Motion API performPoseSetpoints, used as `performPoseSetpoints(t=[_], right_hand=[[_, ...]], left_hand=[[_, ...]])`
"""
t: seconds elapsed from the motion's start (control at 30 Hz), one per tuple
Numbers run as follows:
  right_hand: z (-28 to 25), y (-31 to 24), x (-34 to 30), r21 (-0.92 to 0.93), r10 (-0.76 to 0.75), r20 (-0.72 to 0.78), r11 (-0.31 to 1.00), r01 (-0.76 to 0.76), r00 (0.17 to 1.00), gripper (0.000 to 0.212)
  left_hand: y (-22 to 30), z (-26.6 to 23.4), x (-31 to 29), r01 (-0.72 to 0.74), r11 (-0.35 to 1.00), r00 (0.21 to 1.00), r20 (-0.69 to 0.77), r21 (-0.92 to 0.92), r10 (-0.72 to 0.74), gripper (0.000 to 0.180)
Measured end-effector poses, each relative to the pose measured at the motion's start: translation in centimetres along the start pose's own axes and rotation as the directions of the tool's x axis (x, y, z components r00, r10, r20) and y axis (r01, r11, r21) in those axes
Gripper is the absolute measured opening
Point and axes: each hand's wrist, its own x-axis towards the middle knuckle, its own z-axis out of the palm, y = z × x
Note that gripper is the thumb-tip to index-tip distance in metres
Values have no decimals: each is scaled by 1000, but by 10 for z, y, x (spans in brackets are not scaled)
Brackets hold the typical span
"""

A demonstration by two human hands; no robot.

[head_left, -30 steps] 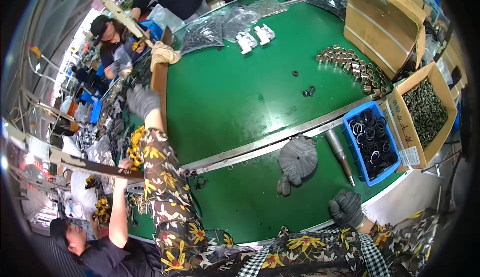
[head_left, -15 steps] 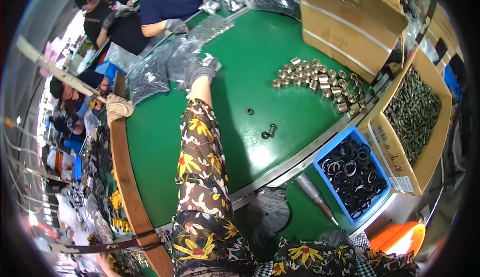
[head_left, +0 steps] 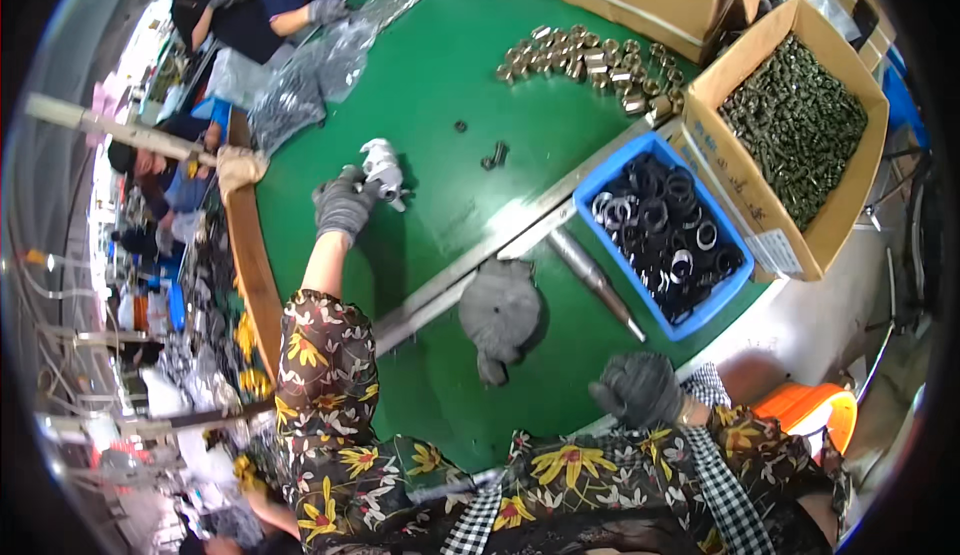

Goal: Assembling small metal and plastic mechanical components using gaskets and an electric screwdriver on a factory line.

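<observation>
My left hand (head_left: 345,207), in a grey knitted glove, reaches over the green table. Its fingers are closed at the edge of a silvery metal casting (head_left: 381,170) of irregular shape. My right hand (head_left: 638,391), also gloved in grey, is curled like a fist close to my body, and nothing shows in it. Beyond the casting lie a small black ring (head_left: 460,127) and short dark fittings (head_left: 495,156). Between my hands is a round grey disc-like piece (head_left: 500,310) with a small dark spot at its centre.
A tapered metal rod (head_left: 598,283) lies beside a blue bin (head_left: 660,327) of black rings. Right of it stands a carton (head_left: 745,210) of small dark metal parts. Several shiny metal sleeves (head_left: 595,58) lie at the back. Plastic bags (head_left: 290,105) and co-workers are at far left.
My left hand has drawn back toward me, bringing the silvery casting away from the plastic bags. My right hand has come forward over the near table edge. The whole view has shifted.
</observation>
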Motion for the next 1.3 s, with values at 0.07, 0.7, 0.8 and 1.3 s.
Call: performPoseSetpoints(t=[0.07,0.7,0.8,1.3], right_hand=[[2,-7,-3,-27,58,-46,998,-59,997,23],[16,-10,-15,-68,-9,-205,998,-5,979,21],[19,-4,-17,-45,-7,-210,999,-2,978,21],[11,-15,-17,-4,-28,-108,1000,27,994,22]], left_hand=[[4,6,-34,-58,998,998,-23,-1,58,40],[-118,-94,-141,367,918,910,-147,-148,-388,66],[-13,-51,-142,99,918,994,3,-385,-106,63],[65,15,-184,106,143,915,41,-984,-400,44]])
